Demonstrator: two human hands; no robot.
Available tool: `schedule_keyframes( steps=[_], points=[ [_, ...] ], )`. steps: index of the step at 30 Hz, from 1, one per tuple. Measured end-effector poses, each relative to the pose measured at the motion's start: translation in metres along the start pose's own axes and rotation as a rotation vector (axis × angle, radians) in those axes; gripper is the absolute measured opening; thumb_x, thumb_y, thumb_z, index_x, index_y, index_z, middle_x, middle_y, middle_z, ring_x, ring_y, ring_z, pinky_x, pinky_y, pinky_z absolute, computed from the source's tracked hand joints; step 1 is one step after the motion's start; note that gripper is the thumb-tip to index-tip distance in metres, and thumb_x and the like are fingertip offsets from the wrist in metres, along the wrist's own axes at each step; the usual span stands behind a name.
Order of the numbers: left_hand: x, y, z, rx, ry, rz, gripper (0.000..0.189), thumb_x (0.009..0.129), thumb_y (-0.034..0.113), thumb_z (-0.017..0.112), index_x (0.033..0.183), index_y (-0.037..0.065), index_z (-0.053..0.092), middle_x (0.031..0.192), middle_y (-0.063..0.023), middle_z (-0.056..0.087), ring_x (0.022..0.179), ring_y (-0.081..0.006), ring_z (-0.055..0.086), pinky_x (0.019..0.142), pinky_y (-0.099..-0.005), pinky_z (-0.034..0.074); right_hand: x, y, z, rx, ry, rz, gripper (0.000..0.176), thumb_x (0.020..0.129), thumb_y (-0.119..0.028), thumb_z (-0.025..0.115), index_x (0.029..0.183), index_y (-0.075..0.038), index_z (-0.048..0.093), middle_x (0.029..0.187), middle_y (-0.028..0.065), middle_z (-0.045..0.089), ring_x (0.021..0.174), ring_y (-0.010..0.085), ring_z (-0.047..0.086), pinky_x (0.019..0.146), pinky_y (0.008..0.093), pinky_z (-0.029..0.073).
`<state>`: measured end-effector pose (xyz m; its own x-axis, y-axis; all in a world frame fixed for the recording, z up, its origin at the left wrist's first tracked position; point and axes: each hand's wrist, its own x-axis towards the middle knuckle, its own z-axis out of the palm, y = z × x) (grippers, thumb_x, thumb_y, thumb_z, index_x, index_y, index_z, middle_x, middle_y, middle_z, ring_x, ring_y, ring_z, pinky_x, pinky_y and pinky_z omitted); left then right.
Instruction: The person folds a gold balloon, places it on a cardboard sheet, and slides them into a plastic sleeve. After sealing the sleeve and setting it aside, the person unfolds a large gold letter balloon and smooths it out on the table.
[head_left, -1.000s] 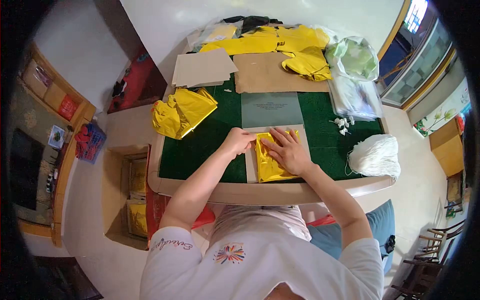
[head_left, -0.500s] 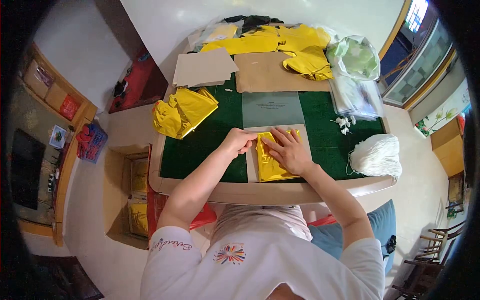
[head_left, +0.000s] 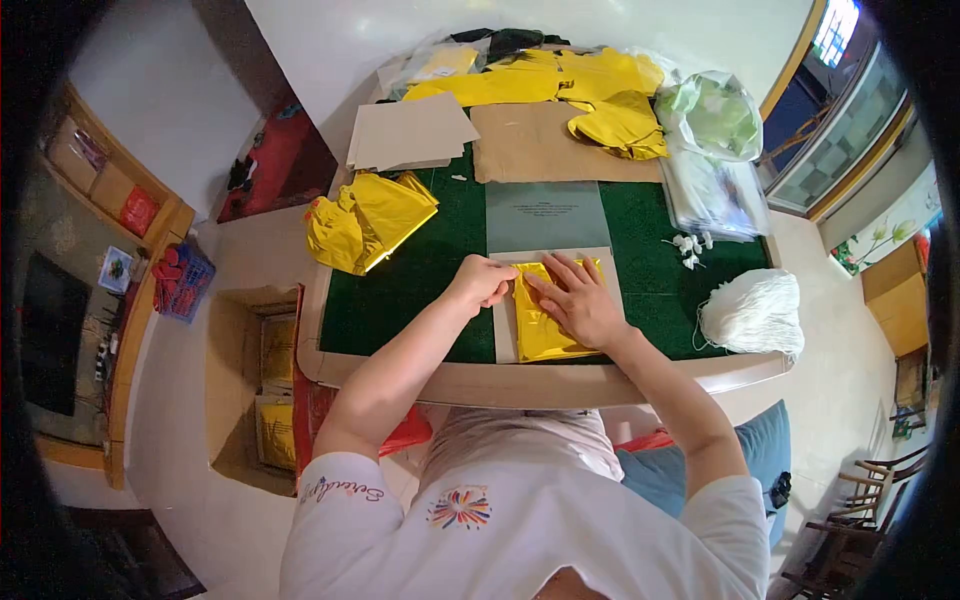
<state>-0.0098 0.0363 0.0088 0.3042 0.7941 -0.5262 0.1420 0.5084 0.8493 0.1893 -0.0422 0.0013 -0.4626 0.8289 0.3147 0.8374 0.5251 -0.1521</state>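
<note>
A shiny gold foil sheet [head_left: 545, 345] lies folded on a pale cardboard piece [head_left: 504, 335] near the table's front edge. My left hand [head_left: 482, 281] is closed in a pinch at the foil's upper left corner. Spread across the upper right of the foil is my right hand [head_left: 580, 306], its fingers stretched out and pressing flat. Just beyond the cardboard, a clear plastic bag with printed text [head_left: 540, 222] lies flat on the green table surface [head_left: 405, 320].
Crumpled gold foil [head_left: 370, 222] lies at left, below stacked cardboard sheets [head_left: 410, 132]. More gold foil [head_left: 530, 85] covers the back. At right are plastic bags [head_left: 715, 195], small white pieces [head_left: 690, 248] and white string [head_left: 755, 312]. An open carton [head_left: 228, 390] stands on the floor.
Both hands stay at the foil in nearly the same pose. The whole view has shifted very slightly; nothing else visibly differs.
</note>
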Motion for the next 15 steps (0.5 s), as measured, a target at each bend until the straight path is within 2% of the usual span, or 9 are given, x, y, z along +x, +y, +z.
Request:
schedule_keyframes(
  steps=[1, 3, 7, 9, 10, 12, 13, 15],
  points=[
    [0.000, -0.001, 0.000, -0.001, 0.001, 0.000, 0.019, 0.086, 0.013, 0.063, 0.075, -0.002, 0.064, 0.051, -0.0031, 0.049, 0.036, -0.0100, 0.039, 0.034, -0.0249, 0.022, 0.000, 0.000, 0.000, -0.001, 0.001, 0.000, 0.045, 0.092, -0.031, 0.051, 0.136, -0.024, 0.046, 0.141, 0.0121, 0.040, 0.130, 0.0310, 0.037, 0.108, 0.0517, 0.024],
    [0.000, -0.004, -0.001, 0.106, 0.002, 0.119, 0.018, 0.085, 0.012, 0.063, 0.074, -0.003, 0.064, 0.050, -0.0041, 0.050, 0.036, -0.0108, 0.042, 0.034, -0.0255, 0.025, 0.000, 0.000, 0.000, -0.005, 0.003, -0.004, 0.044, 0.092, -0.031, 0.051, 0.136, -0.024, 0.046, 0.141, 0.0122, 0.040, 0.130, 0.0310, 0.037, 0.108, 0.0518, 0.024],
    [-0.001, -0.006, 0.002, 0.163, 0.055, 0.152, 0.017, 0.083, 0.011, 0.064, 0.075, -0.004, 0.064, 0.049, -0.0052, 0.052, 0.036, -0.0114, 0.045, 0.034, -0.0271, 0.028, 0.000, -0.001, -0.003, -0.009, 0.003, -0.007, 0.044, 0.092, -0.031, 0.051, 0.135, -0.024, 0.048, 0.141, 0.0123, 0.040, 0.131, 0.0309, 0.036, 0.109, 0.0519, 0.024],
    [-0.003, -0.007, 0.002, 0.380, 0.137, 0.244, 0.014, 0.082, 0.010, 0.063, 0.075, -0.002, 0.062, 0.053, -0.0079, 0.056, 0.042, -0.0181, 0.052, 0.040, -0.0315, 0.039, 0.000, -0.001, -0.002, -0.010, 0.001, -0.008, 0.043, 0.092, -0.031, 0.051, 0.135, -0.024, 0.048, 0.141, 0.0123, 0.040, 0.131, 0.0307, 0.036, 0.109, 0.0517, 0.023],
    [-0.003, -0.010, 0.003, 0.382, 0.137, 0.245, 0.014, 0.082, 0.010, 0.063, 0.075, -0.002, 0.062, 0.053, -0.0079, 0.056, 0.042, -0.0181, 0.052, 0.040, -0.0315, 0.039, 0.000, 0.000, -0.001, -0.011, -0.001, -0.010, 0.043, 0.092, -0.032, 0.051, 0.135, -0.024, 0.048, 0.141, 0.0124, 0.040, 0.132, 0.0304, 0.035, 0.109, 0.0515, 0.023],
    [-0.010, -0.015, 0.006, 0.800, 0.420, 0.628, 0.008, 0.082, 0.009, 0.061, 0.082, 0.001, 0.059, 0.077, -0.0114, 0.065, 0.067, -0.0244, 0.063, 0.058, -0.0349, 0.050, -0.001, 0.000, 0.000, -0.005, -0.011, -0.001, 0.043, 0.092, -0.032, 0.051, 0.135, -0.024, 0.048, 0.141, 0.0123, 0.040, 0.132, 0.0300, 0.035, 0.109, 0.0513, 0.023],
    [-0.016, -0.015, 0.009, 0.802, 0.421, 0.631, 0.008, 0.082, 0.009, 0.061, 0.082, 0.001, 0.059, 0.077, -0.0114, 0.065, 0.067, -0.0244, 0.063, 0.058, -0.0349, 0.050, -0.001, 0.001, 0.001, 0.000, -0.022, 0.005, 0.044, 0.092, -0.032, 0.051, 0.135, -0.024, 0.048, 0.141, 0.0123, 0.040, 0.133, 0.0296, 0.034, 0.110, 0.0510, 0.022],
    [-0.035, -0.013, 0.018, 1.059, 0.439, 0.890, 0.008, 0.083, 0.009, 0.058, 0.089, 0.004, 0.056, 0.105, -0.0116, 0.062, 0.095, -0.0280, 0.060, 0.073, -0.0375, 0.050, -0.001, 0.002, 0.001, 0.011, -0.013, 0.006, 0.043, 0.092, -0.031, 0.051, 0.134, -0.023, 0.048, 0.141, 0.0121, 0.039, 0.133, 0.0294, 0.034, 0.110, 0.0507, 0.022]
  ],
)
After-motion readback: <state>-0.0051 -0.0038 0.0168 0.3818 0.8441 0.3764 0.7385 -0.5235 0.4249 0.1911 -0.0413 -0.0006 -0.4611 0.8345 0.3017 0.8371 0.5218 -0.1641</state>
